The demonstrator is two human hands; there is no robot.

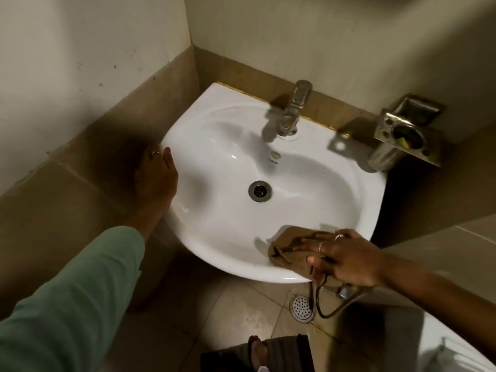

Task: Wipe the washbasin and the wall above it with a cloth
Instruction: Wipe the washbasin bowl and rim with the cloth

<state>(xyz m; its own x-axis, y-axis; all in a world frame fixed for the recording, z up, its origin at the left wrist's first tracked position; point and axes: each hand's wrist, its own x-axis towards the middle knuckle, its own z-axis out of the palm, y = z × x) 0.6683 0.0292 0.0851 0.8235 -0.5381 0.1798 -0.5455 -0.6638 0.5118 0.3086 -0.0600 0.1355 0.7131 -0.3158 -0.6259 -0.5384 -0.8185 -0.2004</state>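
A white washbasin [214, 146] is fixed in a corner, with a chrome tap [292, 111] at its back and a metal drain [259, 191] in the bowl. A brown cloth [288, 244] lies on the front right rim. My right hand [346, 260] presses flat on the cloth, fingers spread. My left hand [158, 175] grips the basin's left rim, thumb on top. The pale wall [295, 41] rises above a tan tile band behind the basin.
A steel holder with a cup [402, 138] hangs on the wall right of the tap. Below the basin are a floor drain [302, 308], a dark hose [330, 304] and tiled floor. A sandalled foot [268, 350] shows at the bottom. A white fixture [456, 347] fills the lower right corner.
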